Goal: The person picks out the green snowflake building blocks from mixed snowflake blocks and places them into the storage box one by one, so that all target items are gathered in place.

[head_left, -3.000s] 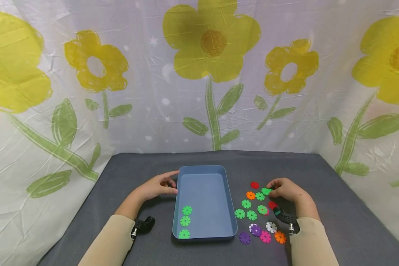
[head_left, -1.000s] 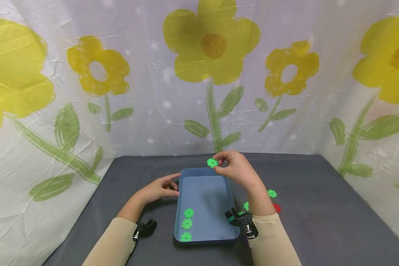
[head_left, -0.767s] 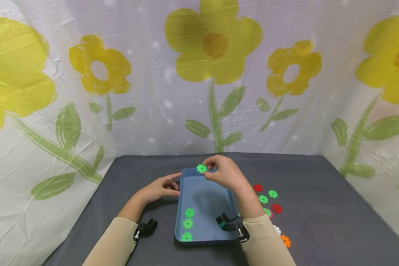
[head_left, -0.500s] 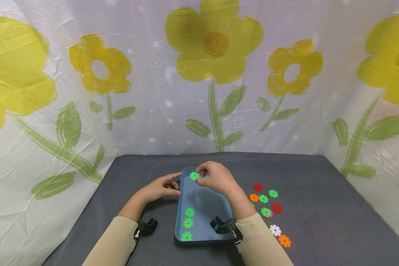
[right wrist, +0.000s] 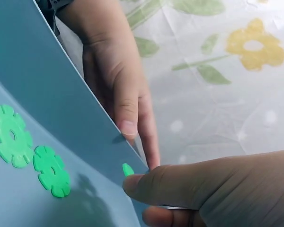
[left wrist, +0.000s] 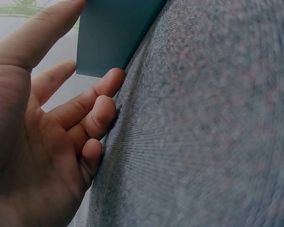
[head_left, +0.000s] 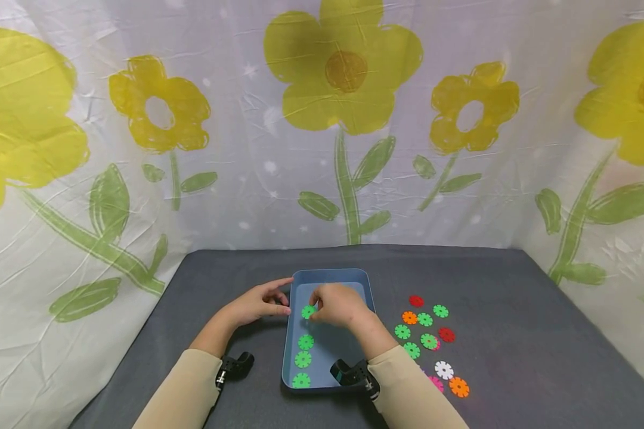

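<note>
A blue-grey rectangular tray (head_left: 330, 372) lies on the dark cloth, with three green notched plastic discs (head_left: 303, 360) in a column along its left side. Over the tray, my right hand (head_left: 339, 305) pinches another green notched disc (head_left: 308, 312) between thumb and fingers, above that column. In the right wrist view only a small edge of this disc (right wrist: 127, 170) shows past the thumb. My left hand (head_left: 257, 304) is at the tray's left wall, index finger and thumb touching it; the left wrist view shows its other fingers (left wrist: 104, 113) loosely bent by the cloth.
Right of the tray, loose notched discs lie scattered: several green ones (head_left: 402, 331), red (head_left: 446, 335), orange (head_left: 459, 387), white (head_left: 443, 370) and pink (head_left: 436, 384). Some are partly covered by the right forearm. A flower-printed curtain (head_left: 236, 226) hangs behind the table.
My right hand took a green disc from the scattered ones, carried it left over the tray's far end, then lowered it nearer, towards the column. My left hand stays at the tray's left wall.
</note>
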Motion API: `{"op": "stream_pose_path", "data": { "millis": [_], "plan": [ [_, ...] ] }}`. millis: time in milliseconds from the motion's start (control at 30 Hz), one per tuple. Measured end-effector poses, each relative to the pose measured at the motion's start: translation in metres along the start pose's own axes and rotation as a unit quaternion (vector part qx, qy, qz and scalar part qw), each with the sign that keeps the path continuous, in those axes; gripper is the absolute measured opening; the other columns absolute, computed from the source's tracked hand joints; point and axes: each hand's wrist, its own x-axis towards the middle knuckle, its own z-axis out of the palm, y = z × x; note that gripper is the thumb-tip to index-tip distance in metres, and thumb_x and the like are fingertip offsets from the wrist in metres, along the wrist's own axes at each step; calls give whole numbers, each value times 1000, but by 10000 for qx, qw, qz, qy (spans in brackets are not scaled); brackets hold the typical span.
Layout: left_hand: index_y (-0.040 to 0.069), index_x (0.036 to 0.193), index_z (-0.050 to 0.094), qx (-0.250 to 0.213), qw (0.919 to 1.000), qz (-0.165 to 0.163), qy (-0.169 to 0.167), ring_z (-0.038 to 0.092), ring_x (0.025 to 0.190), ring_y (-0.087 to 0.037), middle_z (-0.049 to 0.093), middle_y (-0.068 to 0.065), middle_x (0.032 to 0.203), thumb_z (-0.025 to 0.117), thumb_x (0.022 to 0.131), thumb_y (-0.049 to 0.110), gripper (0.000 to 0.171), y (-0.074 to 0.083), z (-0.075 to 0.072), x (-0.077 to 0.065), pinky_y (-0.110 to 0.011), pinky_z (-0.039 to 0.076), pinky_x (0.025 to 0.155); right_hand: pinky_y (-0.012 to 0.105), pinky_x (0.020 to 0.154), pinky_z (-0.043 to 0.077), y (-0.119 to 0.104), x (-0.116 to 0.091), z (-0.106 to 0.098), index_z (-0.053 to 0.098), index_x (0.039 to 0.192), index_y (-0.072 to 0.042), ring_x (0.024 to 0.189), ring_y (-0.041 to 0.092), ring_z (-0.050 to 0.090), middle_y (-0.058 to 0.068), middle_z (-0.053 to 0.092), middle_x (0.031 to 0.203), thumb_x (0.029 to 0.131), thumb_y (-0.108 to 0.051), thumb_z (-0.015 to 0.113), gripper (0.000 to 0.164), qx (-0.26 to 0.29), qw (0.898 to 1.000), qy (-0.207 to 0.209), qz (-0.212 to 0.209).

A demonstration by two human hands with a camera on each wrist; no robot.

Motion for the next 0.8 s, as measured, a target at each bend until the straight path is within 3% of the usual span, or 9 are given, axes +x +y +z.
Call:
{"op": "stream_pose_path", "data": {
  "millis": [267, 567, 800],
  "plan": [
    [10, 162, 33, -25, 10000, 5, -15, 59, 87, -25, 65, -9, 109, 77, 95, 22, 81, 1, 0, 0, -41, 48, 78, 32, 68, 50, 0, 3, 5, 78, 109, -14, 71, 8, 57, -8, 65, 85, 87, -26, 84, 26, -192, 9996, -185, -52],
    [11, 161, 33, 30, 10000, 26, -8, 57, 86, -25, 65, -10, 109, 77, 95, 23, 80, -2, -1, -1, -40, 47, 77, 32, 70, 51, -4, 4, 20, 80, 97, -18, 74, 7, 58, -9, 69, 88, 88, -18, 80, 9, -609, 9972, -258, -334],
    [12, 162, 33, 22, 10000, 56, -24, 58, 86, -25, 65, -9, 110, 77, 95, 25, 81, 0, -1, 0, -41, 47, 77, 36, 80, 52, -3, 4, 20, 82, 110, -22, 90, 11, 63, -6, 74, 106, 91, -15, 76, 21, -666, 9964, -407, -343]
  ]
}}
